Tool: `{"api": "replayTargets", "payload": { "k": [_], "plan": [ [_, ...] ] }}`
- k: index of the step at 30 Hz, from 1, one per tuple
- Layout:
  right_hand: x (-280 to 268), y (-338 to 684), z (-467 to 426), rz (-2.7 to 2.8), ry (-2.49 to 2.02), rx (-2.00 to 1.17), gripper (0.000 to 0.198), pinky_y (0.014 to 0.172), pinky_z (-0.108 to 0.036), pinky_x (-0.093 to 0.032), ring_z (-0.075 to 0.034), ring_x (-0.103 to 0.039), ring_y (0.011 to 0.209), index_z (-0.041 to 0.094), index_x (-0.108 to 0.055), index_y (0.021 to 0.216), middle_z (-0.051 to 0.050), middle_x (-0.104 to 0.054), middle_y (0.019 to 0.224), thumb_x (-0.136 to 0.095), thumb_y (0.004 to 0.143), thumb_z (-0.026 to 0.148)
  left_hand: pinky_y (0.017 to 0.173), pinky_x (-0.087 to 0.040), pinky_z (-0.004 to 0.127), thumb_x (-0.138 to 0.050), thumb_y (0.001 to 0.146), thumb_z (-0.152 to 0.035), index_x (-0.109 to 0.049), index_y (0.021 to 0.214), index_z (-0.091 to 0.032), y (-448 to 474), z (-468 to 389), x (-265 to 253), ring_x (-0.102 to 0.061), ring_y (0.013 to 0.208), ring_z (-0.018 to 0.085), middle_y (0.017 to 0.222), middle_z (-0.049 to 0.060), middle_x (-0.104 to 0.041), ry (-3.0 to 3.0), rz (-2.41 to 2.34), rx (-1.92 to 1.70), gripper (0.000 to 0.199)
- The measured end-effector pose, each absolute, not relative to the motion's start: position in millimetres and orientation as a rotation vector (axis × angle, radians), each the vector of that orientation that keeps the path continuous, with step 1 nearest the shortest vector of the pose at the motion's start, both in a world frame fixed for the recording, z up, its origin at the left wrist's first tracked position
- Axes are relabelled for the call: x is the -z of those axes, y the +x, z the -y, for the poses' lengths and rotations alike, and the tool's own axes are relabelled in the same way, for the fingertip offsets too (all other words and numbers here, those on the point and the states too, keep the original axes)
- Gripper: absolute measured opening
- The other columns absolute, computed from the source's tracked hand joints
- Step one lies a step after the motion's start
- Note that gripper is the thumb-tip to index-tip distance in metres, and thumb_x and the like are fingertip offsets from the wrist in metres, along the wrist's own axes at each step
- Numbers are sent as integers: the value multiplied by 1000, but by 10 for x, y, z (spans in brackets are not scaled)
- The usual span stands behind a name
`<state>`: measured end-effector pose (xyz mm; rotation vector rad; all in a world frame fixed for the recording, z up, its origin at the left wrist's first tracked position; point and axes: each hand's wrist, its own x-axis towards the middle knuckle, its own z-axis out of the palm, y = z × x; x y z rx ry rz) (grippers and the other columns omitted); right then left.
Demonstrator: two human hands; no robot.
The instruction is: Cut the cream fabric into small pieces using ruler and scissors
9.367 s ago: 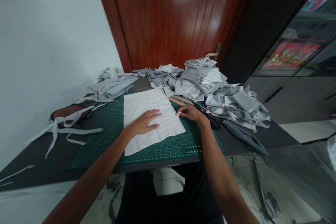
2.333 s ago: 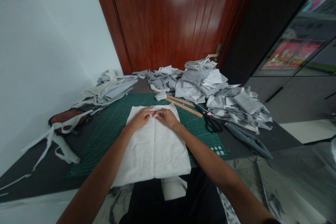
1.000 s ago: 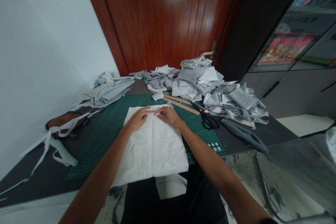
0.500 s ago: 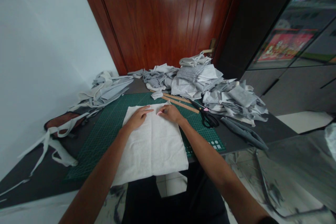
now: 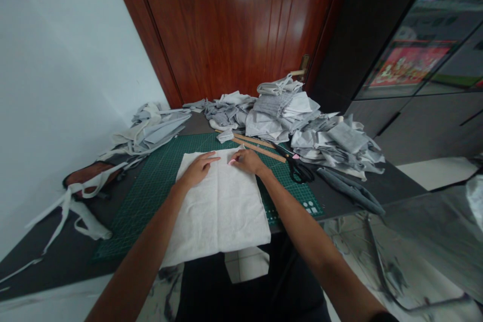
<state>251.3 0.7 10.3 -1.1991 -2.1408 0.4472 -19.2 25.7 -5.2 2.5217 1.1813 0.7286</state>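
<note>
A white cloth (image 5: 222, 211) lies on a green cutting mat (image 5: 158, 171), with a crease down its middle and its near edge hanging past the table edge. My left hand (image 5: 196, 168) rests on the cloth's upper left part, fingers stretched out and index finger pointing right. Close by, my right hand (image 5: 247, 161) pinches a small pink piece of tailor's chalk (image 5: 231, 162) against the upper right part of the cloth. Any mark under the chalk is too faint to make out.
Beyond the cloth lie wooden rulers (image 5: 260, 149) and black-handled scissors (image 5: 300, 171). Piles of grey and white fabric (image 5: 283, 110) line the back and right. At the left are more fabric (image 5: 151, 128) and white straps (image 5: 88, 186) over a reddish-brown item.
My right hand has shifted slightly to the right with the chalk, showing more of its pink. My left hand has stayed in place on the cloth.
</note>
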Motion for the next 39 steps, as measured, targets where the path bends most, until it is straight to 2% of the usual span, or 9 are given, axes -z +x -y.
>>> {"api": "replayTargets", "payload": {
  "k": [19,39],
  "plan": [
    [-87,2693,-58,2137,-1226,-467,9,82,-25,-52,-18,-74,88,22,-83,91,-2,-82,93,-76,90,27,125,-39,44,-40,93,-17,-74,131,-24,-197,-272,76,-56,140,22,152,5,-60,2518,-1180,-744,52],
    [-112,2911,-75,2112,-1272,-499,10,76,-25,-49,-16,-71,80,19,-83,89,-3,-81,86,-79,88,28,125,-40,46,-41,92,-18,-74,132,-25,-180,-238,32,-56,140,24,151,6,-61,2506,-1187,-740,52]
  ]
}}
